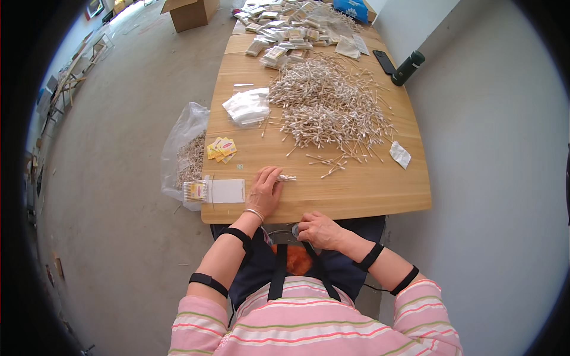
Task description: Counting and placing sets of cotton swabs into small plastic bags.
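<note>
My left hand [265, 193] rests on the table near its front edge. Its fingers are curled round a small bunch of cotton swabs [288, 177], whose tips stick out to the right. Beside that hand lies a flat white rectangle [228, 191], and left of it a clear pack of cotton swabs [195, 191] with a yellow label. My right hand [320, 230] is closed just off the table's front edge, above my lap. A greyish rounded thing [295, 231] shows at its fingertips, too small to name. Beyond both hands spreads a big pile of loose cotton swabs [332, 101].
Clear plastic bags [247, 107] and yellow cards [222, 149] lie on the left. Many filled packs [285, 29] cover the far end. A dark green bottle [408, 68] and phone [384, 62] stand by the wall. A bag of swabs [189, 154] hangs at the left edge.
</note>
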A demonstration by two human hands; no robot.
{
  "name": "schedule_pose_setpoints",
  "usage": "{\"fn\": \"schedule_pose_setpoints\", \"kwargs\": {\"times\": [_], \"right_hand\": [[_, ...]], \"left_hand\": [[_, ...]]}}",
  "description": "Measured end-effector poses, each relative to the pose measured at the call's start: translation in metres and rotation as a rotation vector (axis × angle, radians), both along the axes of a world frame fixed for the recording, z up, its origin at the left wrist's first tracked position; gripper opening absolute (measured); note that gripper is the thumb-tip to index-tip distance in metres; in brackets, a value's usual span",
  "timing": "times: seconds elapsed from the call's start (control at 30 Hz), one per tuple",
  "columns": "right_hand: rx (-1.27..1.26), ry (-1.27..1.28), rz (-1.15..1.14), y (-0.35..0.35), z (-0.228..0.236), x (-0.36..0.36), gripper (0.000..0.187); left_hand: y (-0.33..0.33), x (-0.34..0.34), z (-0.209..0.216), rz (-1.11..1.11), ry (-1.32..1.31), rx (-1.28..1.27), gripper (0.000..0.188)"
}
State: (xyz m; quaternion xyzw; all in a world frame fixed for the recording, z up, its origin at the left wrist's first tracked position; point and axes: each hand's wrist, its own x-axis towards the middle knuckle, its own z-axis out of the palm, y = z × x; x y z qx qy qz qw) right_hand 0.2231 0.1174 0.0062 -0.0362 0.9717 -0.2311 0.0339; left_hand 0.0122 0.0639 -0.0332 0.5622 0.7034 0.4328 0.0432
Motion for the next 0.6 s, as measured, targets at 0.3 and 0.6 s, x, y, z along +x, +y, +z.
{"fn": "schedule_pose_setpoints", "kwargs": {"times": [0.3,0.6], "right_hand": [[0.178,0.335,-0.848,0.099,-0.02,0.002,0.009],[0.336,0.285,-0.924,0.118,-0.024,-0.035,0.01]], "left_hand": [[-0.006,-0.007,-0.006,-0.147,0.118,0.051,0.013],[-0.006,-0.006,0.007,-0.172,0.069,-0.029,0.026]]}}
